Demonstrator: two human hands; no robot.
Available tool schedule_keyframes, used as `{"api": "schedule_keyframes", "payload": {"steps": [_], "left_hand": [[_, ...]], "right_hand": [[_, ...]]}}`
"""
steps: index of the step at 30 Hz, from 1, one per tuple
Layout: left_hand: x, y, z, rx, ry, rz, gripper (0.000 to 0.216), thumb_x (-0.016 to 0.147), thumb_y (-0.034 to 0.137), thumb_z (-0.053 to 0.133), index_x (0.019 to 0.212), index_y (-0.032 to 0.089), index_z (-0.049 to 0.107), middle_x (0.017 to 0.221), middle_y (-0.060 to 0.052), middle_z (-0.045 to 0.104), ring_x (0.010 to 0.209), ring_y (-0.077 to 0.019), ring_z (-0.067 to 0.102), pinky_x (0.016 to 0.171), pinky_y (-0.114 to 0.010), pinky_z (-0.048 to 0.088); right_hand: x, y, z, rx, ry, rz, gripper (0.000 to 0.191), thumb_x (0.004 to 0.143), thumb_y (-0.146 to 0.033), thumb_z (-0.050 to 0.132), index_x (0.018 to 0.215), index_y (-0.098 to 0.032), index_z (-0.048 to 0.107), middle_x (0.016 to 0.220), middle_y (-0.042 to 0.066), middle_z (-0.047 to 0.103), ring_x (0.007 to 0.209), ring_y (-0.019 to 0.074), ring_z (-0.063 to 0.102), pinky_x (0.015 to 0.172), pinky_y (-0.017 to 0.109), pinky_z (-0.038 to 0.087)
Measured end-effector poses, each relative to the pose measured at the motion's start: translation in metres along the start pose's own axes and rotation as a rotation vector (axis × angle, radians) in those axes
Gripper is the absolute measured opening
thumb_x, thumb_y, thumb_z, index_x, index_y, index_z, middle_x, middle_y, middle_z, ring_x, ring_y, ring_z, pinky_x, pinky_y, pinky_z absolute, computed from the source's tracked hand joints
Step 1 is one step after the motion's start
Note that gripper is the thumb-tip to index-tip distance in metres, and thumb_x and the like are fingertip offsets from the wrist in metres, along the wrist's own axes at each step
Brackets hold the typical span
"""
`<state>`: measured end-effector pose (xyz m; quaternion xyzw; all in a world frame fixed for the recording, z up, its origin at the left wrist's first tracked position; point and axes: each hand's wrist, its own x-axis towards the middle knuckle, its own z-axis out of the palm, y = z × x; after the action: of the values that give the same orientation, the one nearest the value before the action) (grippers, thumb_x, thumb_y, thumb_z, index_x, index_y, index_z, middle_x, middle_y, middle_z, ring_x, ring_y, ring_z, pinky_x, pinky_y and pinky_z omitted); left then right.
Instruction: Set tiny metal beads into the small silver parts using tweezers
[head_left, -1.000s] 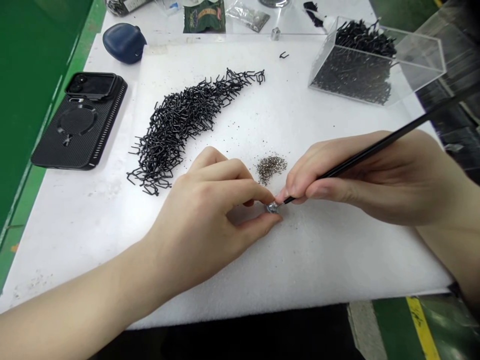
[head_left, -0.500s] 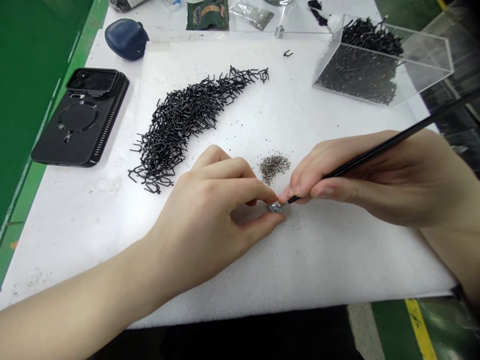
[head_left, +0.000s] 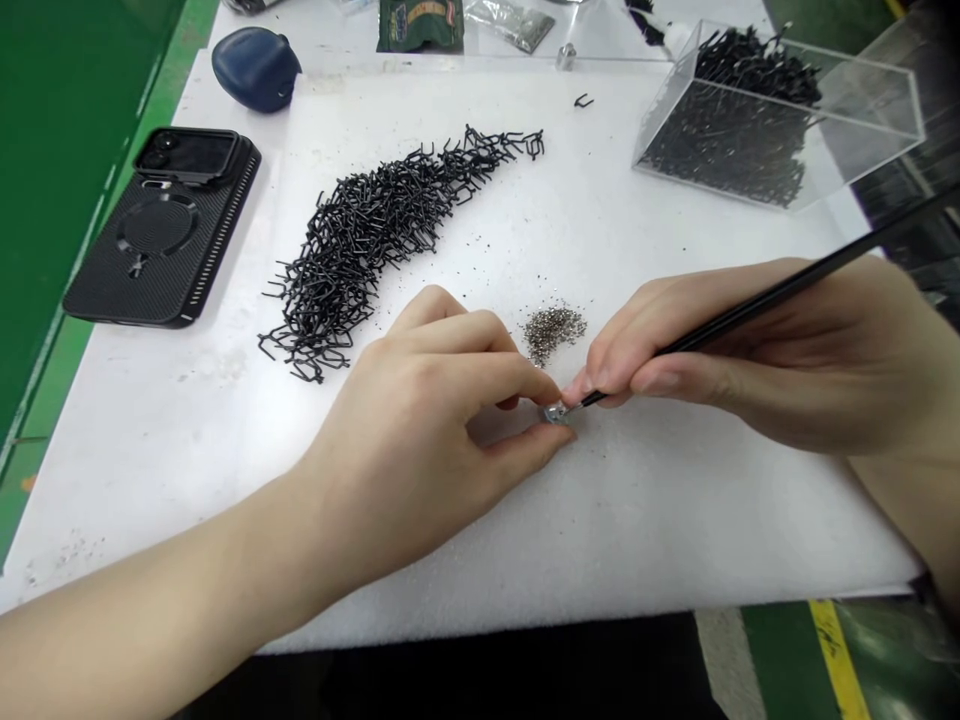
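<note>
Head view: the black pile (head_left: pixel 375 225) of forked pieces serves as landmark. One small shiny piece (head_left: pixel 556 412) is right of it and nearer the person. The left hand (head_left: pixel 420 415) has its grip clamped on that piece, thumb and fingertip hiding part of it; its finer shape is too small to make out. The right hand (head_left: pixel 772 360) has its grip closed around one thin black tool (head_left: pixel 750 303), whose rear end the frame cuts off; its tip is at the shiny piece, contact uncertain. Right of the pile lies one heap of grains (head_left: pixel 553 328), uncountably fine; the pile is too tangled to count. Further right stands one clear box (head_left: pixel 874 125). Left of the pile, on the desk (head_left: pixel 142 470), lie one black phone (head_left: pixel 161 225) and, farther back, one blue object (head_left: pixel 256 68). Beyond the pile, the top edge crops one green packet (head_left: pixel 420 25).
</note>
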<state>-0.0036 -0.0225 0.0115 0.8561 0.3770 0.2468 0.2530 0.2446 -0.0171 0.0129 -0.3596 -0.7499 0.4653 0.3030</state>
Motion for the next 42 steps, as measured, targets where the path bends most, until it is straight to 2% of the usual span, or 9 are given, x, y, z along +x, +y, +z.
{"api": "schedule_keyframes", "payload": {"steps": [18,23,27,42], "left_hand": [[0.0006,0.0008,0.0002,-0.005,-0.002,0.002,0.006,0.085,0.023,0.084,0.091,0.024,0.084,0.083,0.001,0.076,0.086,-0.0179,0.06,0.074,-0.027,0.053],[0.0008,0.0009,0.0004,0.002,-0.001,-0.001,0.005,0.086,0.023,0.084,0.09,0.025,0.084,0.083,0.0,0.076,0.085,-0.0184,0.061,0.074,-0.029,0.054],[0.0,0.0001,0.0001,0.011,-0.01,-0.006,0.004,0.087,0.025,0.082,0.091,0.027,0.084,0.084,0.0,0.076,0.087,-0.02,0.062,0.074,-0.031,0.055],[-0.0003,-0.0004,0.0004,-0.014,-0.007,0.001,0.004,0.087,0.022,0.083,0.091,0.024,0.084,0.082,0.0,0.076,0.086,-0.0189,0.06,0.074,-0.029,0.053]], "right_hand": [[-0.0019,0.0027,-0.0006,0.048,0.011,-0.016,0.018,0.087,-0.012,0.08,0.097,-0.027,0.083,0.092,0.003,0.083,0.086,0.0231,0.079,0.069,0.033,0.063],[-0.0022,0.0035,-0.0006,0.067,0.009,-0.029,0.022,0.085,-0.008,0.08,0.098,-0.025,0.083,0.093,0.003,0.082,0.086,0.0224,0.078,0.072,0.033,0.064],[-0.0021,0.0035,-0.0004,0.058,0.015,-0.034,0.024,0.084,-0.007,0.081,0.098,-0.026,0.084,0.093,0.003,0.082,0.086,0.0238,0.078,0.068,0.034,0.064],[-0.0021,0.0024,-0.0009,0.035,0.005,-0.026,0.02,0.086,-0.011,0.081,0.099,-0.026,0.083,0.094,0.003,0.083,0.085,0.0228,0.078,0.07,0.033,0.063]]}}
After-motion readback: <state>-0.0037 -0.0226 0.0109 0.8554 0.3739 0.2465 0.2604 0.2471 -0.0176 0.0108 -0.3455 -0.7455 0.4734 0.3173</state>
